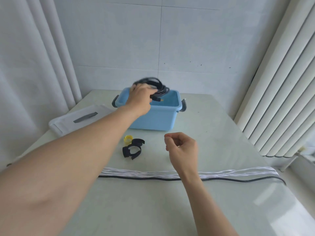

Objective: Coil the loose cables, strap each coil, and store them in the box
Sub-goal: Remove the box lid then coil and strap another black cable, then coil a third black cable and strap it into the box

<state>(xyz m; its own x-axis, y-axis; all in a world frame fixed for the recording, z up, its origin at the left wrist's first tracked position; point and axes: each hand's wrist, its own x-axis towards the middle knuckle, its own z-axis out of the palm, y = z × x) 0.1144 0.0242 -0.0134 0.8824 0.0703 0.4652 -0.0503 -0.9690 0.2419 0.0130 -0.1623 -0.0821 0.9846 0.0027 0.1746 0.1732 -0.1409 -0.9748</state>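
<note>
The left hand (pixel 139 97) curls tight around a black cable coil (pixel 154 86), holding it just above the open blue box (pixel 158 116). The coil looks light and floppy, so gripping across all the loops keeps them together. The right hand (pixel 181 147) hangs loosely curled, holding nothing, near the straps (pixel 133 147) on the table (pixel 213 133).

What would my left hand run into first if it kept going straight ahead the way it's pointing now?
Probably the inside of the blue box. The left hand holds the black cable coil over the open top, so going forward and down meets the box interior or far wall; depth is unclear.
</note>
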